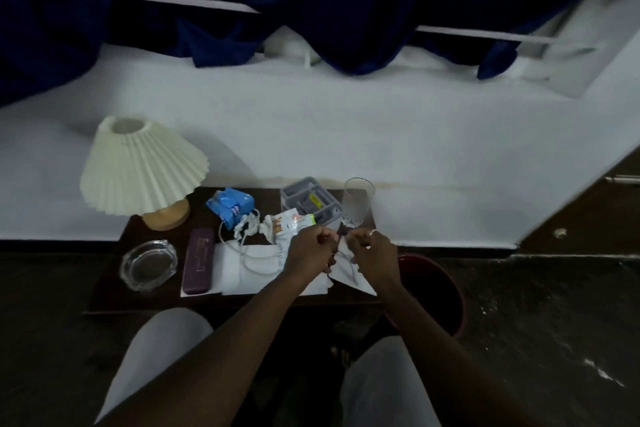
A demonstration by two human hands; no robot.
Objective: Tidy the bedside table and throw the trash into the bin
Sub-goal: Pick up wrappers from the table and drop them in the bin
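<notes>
The left hand (311, 250) and right hand (373, 250) each seem to pinch the white cable (220, 230) with curled fingers. Coil it in even loops, keeping it clear of the glass (357, 202).

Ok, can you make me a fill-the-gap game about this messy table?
The cream pleated lamp stands on a ___ base.
The round glass ashtray lies ___ of the long purple case.
The dark red round bin stands on the ___, beside the dark bedside table.
The left hand and right hand pinch a thin ___ cable.
Missing: wooden, left, floor, white.
</notes>
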